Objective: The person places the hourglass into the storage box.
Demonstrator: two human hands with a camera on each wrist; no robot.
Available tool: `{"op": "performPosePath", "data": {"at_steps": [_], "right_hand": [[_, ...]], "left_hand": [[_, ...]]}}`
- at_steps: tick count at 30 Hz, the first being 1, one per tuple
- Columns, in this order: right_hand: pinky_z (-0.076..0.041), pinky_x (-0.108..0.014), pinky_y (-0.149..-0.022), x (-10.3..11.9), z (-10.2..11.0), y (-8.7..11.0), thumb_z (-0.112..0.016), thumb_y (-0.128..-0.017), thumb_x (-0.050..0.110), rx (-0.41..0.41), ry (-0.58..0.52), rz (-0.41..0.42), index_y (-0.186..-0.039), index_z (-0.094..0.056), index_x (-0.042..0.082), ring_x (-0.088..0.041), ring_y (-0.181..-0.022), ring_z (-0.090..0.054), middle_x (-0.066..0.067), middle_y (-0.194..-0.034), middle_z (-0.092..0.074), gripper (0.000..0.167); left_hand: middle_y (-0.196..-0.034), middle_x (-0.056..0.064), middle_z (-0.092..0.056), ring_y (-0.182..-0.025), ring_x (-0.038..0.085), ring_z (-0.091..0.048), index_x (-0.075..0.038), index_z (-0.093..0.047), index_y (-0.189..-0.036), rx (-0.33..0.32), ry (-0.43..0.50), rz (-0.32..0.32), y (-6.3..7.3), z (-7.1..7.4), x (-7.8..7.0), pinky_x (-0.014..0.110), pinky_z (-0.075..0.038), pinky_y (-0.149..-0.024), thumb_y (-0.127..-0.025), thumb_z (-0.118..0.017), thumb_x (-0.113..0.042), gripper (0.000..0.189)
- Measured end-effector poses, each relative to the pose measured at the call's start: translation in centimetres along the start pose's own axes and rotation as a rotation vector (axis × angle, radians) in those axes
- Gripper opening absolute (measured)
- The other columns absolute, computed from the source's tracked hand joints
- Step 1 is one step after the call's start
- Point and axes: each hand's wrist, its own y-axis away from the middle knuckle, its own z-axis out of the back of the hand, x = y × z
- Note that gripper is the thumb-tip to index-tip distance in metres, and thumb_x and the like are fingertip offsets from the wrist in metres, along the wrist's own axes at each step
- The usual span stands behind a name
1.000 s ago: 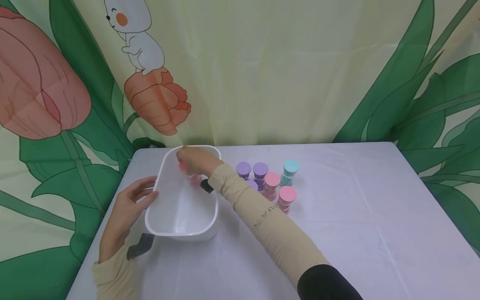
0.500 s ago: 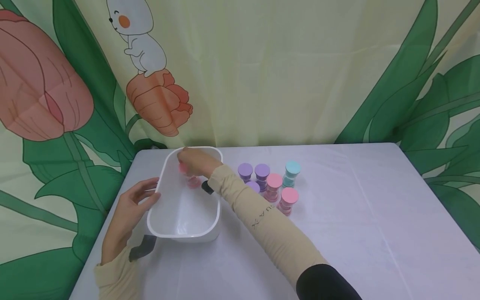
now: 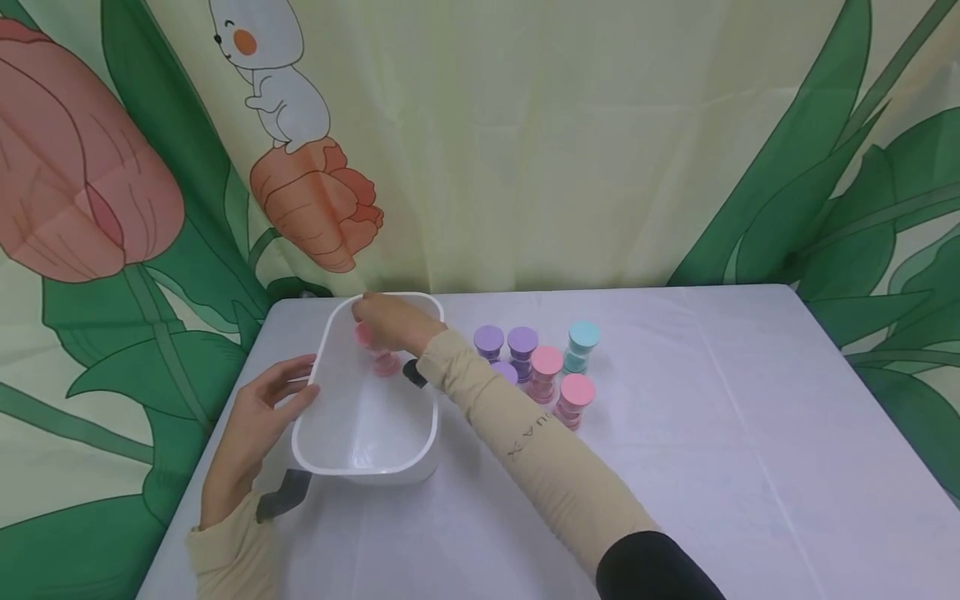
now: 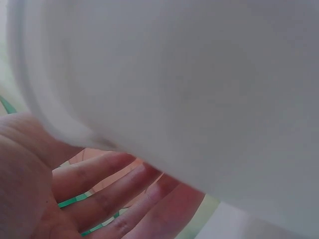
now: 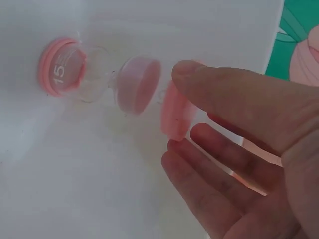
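Note:
Deep in a white plastic tub (image 3: 360,433), my right hand (image 3: 393,323) pinches a pink-capped sand timer (image 5: 94,74). In the right wrist view my thumb lies on the timer's near pink cap (image 5: 178,110), with fingertips just beneath it. The far cap bears the number 15 and lies close to the tub's white inner surface. At the tub's left side is my left hand (image 3: 262,408), thumb and fingertips against the outside near the rim. The left wrist view shows its fingers (image 4: 109,199) extended, their tips partly hidden by the tub wall.
Right of the tub stand several sand timers: purple ones (image 3: 522,340), two pink ones (image 3: 574,392) and a turquoise one (image 3: 582,335). My right forearm crosses in front of some. A white cloth covers the table (image 3: 712,467), with a printed curtain (image 3: 562,167) behind.
Inside the tub, the lower end of the pink sand timer has shifted slightly to the left. Both hands have hardly moved.

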Motion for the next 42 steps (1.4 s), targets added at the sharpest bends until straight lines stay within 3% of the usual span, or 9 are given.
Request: {"op": "performPosePath", "data": {"at_steps": [5,9,20,26,33,42], "right_hand": [[-0.048,-0.026,-0.099,0.1,0.6,0.3,-0.068,-0.092,0.01,0.002,0.043,0.006,-0.127,-0.065,0.01,-0.018,-0.115,-0.059,-0.005,-0.126,-0.061,0.036],[-0.048,-0.026,-0.1,0.4,1.4,0.9,-0.069,-0.091,0.017,-0.005,0.053,0.007,-0.131,-0.063,0.011,-0.017,-0.115,-0.059,-0.005,-0.128,-0.06,0.04],[-0.047,-0.024,-0.098,0.2,2.5,3.1,-0.075,-0.089,0.023,-0.052,0.028,0.06,-0.128,-0.063,0.007,-0.017,-0.109,-0.058,-0.004,-0.12,-0.059,0.044],[-0.045,-0.024,-0.102,0.0,2.6,4.4,-0.073,-0.091,0.025,-0.095,0.033,0.067,-0.131,-0.061,0.006,-0.017,-0.113,-0.057,-0.004,-0.124,-0.058,0.046],[-0.046,-0.026,-0.102,-0.6,2.6,6.5,-0.072,-0.092,0.027,-0.151,0.026,0.082,-0.131,-0.06,0.007,-0.018,-0.116,-0.056,-0.006,-0.126,-0.058,0.046],[-0.048,-0.026,-0.099,-1.5,2.7,9.2,-0.072,-0.092,0.023,-0.183,-0.023,0.035,-0.134,-0.058,0.007,-0.018,-0.117,-0.056,-0.005,-0.128,-0.056,0.047]], "left_hand": [[-0.141,0.012,-0.054,-0.104,-0.007,-0.057,-0.011,-0.05,-0.144,0.006,-0.009,-0.001,-0.1,0.0,0.1,0.032,-0.055,-0.088,-0.097,-0.064,-0.034,0.055],[-0.139,0.011,-0.055,-0.104,-0.006,-0.056,-0.01,-0.05,-0.144,0.016,-0.002,-0.003,-0.1,0.1,0.0,0.02,-0.053,-0.082,-0.097,-0.064,-0.031,0.053],[-0.139,0.006,-0.055,-0.105,-0.004,-0.058,-0.01,-0.049,-0.145,0.009,0.012,0.006,0.1,0.2,0.3,0.02,-0.053,-0.082,-0.097,-0.064,-0.033,0.056],[-0.141,0.009,-0.054,-0.105,-0.003,-0.058,-0.011,-0.048,-0.146,0.004,0.0,0.006,0.2,0.3,0.3,0.021,-0.053,-0.083,-0.097,-0.064,-0.035,0.057],[-0.137,0.003,-0.056,-0.105,-0.004,-0.058,-0.01,-0.05,-0.145,0.004,0.007,0.001,0.1,0.2,0.4,0.019,-0.052,-0.082,-0.097,-0.064,-0.031,0.054],[-0.138,0.007,-0.056,-0.105,-0.004,-0.057,-0.01,-0.049,-0.145,0.008,0.001,-0.003,-0.2,0.1,0.3,0.018,-0.052,-0.082,-0.097,-0.064,-0.032,0.054]]}}
